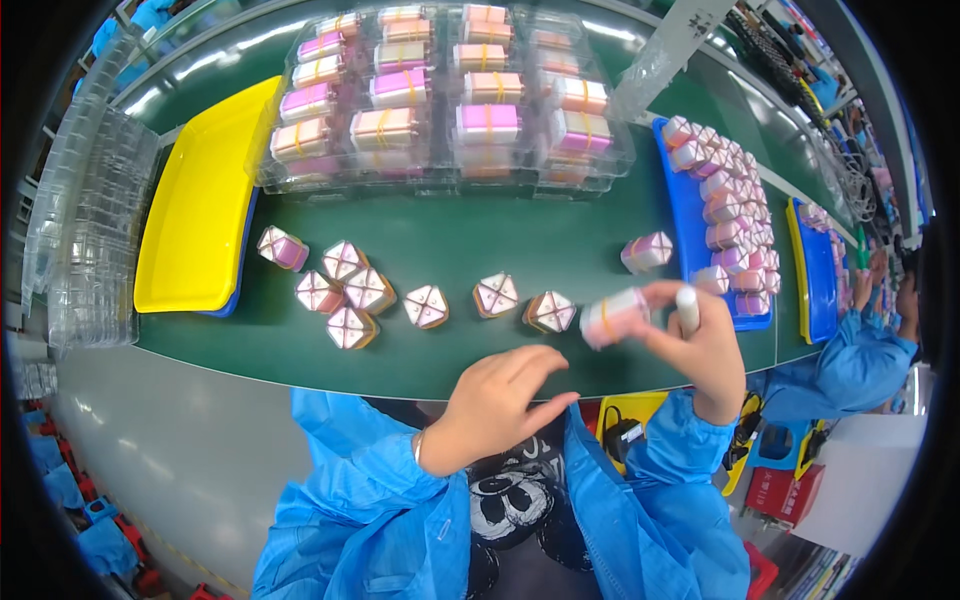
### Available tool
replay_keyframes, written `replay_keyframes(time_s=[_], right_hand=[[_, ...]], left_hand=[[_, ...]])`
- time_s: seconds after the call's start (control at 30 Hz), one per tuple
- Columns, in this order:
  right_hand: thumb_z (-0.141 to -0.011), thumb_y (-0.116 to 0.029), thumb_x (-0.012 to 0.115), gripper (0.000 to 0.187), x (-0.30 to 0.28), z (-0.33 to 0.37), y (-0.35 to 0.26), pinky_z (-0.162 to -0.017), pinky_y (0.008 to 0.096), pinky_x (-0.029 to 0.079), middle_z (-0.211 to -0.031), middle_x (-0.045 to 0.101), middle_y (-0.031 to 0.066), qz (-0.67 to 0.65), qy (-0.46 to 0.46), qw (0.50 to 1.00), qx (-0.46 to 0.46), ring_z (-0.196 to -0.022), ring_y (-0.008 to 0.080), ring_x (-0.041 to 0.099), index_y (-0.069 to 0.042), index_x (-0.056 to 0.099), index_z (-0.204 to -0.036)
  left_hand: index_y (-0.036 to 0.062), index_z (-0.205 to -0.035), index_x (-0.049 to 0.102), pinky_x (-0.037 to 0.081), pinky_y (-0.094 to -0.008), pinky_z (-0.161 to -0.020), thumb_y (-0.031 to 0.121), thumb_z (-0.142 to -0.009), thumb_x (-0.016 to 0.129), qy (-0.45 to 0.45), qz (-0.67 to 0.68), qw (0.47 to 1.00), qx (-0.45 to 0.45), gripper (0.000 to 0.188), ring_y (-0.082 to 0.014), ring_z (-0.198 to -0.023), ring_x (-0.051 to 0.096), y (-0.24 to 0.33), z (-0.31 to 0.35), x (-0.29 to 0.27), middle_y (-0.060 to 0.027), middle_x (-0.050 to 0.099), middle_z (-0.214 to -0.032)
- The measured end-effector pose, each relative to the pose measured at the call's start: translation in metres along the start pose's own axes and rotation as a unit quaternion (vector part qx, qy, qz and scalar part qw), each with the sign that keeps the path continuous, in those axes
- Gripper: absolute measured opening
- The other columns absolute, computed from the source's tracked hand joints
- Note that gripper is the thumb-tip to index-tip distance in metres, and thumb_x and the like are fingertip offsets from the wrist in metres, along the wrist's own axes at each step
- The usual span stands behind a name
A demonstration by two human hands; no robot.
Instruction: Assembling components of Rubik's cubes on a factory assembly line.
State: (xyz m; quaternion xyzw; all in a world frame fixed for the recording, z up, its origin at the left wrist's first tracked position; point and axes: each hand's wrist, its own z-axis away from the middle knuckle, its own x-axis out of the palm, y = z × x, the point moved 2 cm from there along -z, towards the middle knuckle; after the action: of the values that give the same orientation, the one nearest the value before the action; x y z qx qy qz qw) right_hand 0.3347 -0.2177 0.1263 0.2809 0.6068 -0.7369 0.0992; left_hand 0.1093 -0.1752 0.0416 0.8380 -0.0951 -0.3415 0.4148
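Note:
My right hand (700,345) pinches a pink-and-white bundle with a yellow band (614,318) between thumb and fingers, slightly blurred, above the table's near edge. A white capped stick, like a marker (687,312), pokes up from the same hand. My left hand (505,395) holds nothing; its fingers are stretched and the thumb stands apart, at the table's front edge. Just beyond it, three five-sided bundles stand in a row, among them one bundle (549,312) closest to the held one. Further left is a loose cluster of similar bundles (350,290). One more bundle (647,252) lies beyond my right hand.
At the right, a blue tray (690,225) is filled with bundles. Clear plastic trays (440,170) of banded bundles are stacked at the back. On the left are a yellow tray (195,205) and stacked clear trays (85,220). A co-worker's blue sleeve (850,375) shows far right.

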Motion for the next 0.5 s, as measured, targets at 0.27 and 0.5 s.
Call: replay_keyframes(time_s=[0.27,0.5], right_hand=[[-0.075,-0.005,0.080,0.038,0.047,0.015,0.002,-0.081,0.0381,0.055,-0.103,0.068,0.0127,0.023,-0.177,0.972,-0.154,-0.089,0.0319,0.068,-0.005,0.070,-0.112],[-0.074,-0.007,0.082,0.044,0.063,0.014,0.001,-0.077,0.0368,0.055,-0.103,0.069,0.0117,0.029,-0.141,0.977,-0.157,-0.089,0.0296,0.068,-0.008,0.071,-0.116]], left_hand=[[0.0021,-0.125,0.061,0.053,-0.0396,-0.089,0.019,-0.075,0.083,-0.026,0.001,1.000,0.003,0.058,-0.0292,-0.101,0.068,-0.008,0.002,-0.004,-0.0127,0.068,-0.119],[0.0015,-0.123,0.063,0.054,-0.0396,-0.090,0.013,-0.074,0.082,-0.031,0.010,0.999,-0.039,0.053,-0.0299,-0.105,0.068,-0.024,0.014,-0.008,-0.0126,0.070,-0.117]])
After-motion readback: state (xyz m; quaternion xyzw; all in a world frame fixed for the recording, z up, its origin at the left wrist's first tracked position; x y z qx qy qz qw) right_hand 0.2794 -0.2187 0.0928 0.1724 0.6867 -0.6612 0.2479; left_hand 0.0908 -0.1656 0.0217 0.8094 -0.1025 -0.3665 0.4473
